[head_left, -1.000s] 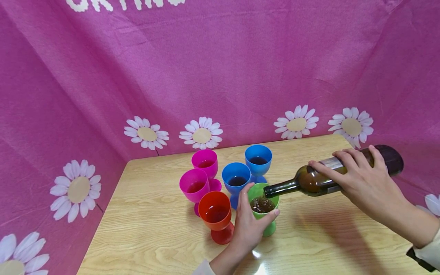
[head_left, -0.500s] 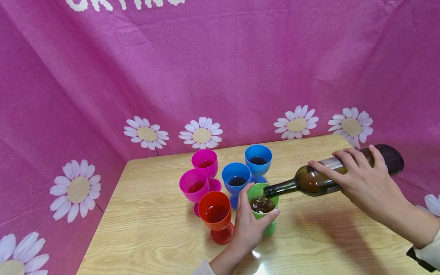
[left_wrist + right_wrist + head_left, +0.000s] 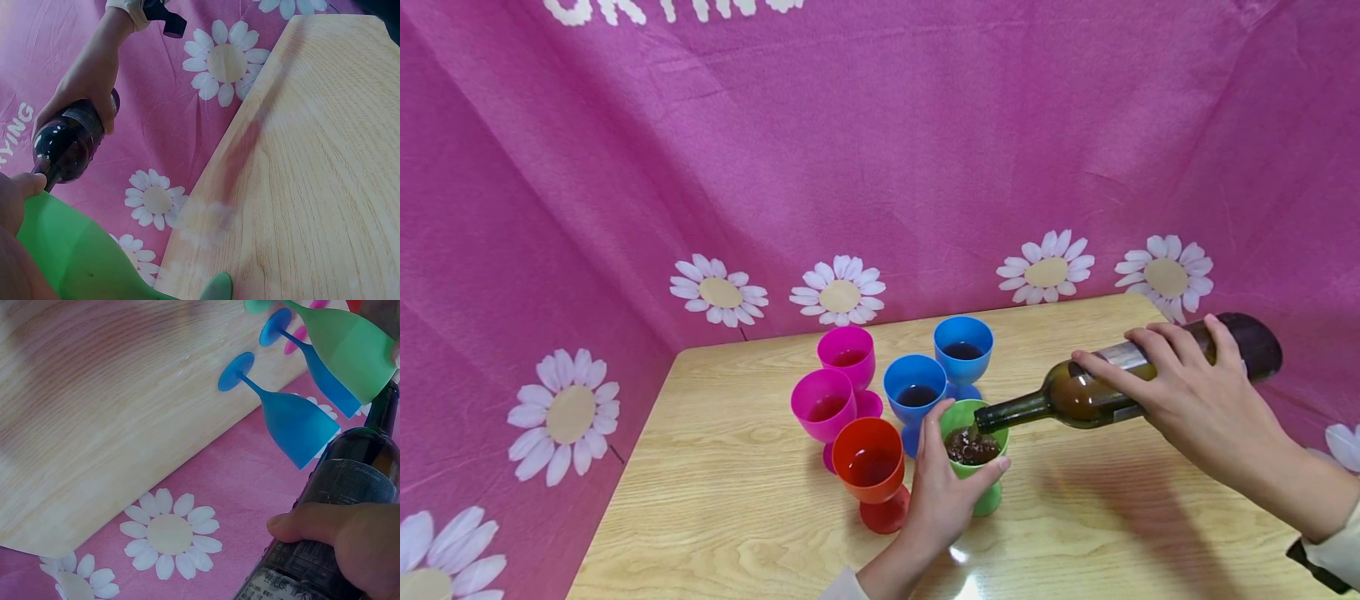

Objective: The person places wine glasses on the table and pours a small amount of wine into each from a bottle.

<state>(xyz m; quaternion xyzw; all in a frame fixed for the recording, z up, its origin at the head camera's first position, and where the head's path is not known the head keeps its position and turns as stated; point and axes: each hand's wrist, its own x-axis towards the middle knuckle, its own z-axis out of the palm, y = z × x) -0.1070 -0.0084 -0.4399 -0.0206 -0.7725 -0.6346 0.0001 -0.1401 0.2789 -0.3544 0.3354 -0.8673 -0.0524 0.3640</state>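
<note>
My right hand grips a dark glass wine bottle by its body, tilted with the neck down to the left. The bottle's mouth is at the rim of a green goblet, and dark liquid runs into it and bubbles. My left hand holds the green goblet's bowl between thumb and fingers. In the left wrist view the green goblet fills the lower left, the bottle beyond it. The right wrist view shows the bottle's label under my thumb.
Left of the green goblet stands a red-orange goblet. Two pink goblets and two blue goblets stand behind; all hold dark or reddish liquid. A pink flowered cloth hangs behind the wooden table.
Both hands, the bottle and the goblets stay almost in place. The liquid in the green goblet keeps churning, its surface pattern changing.
</note>
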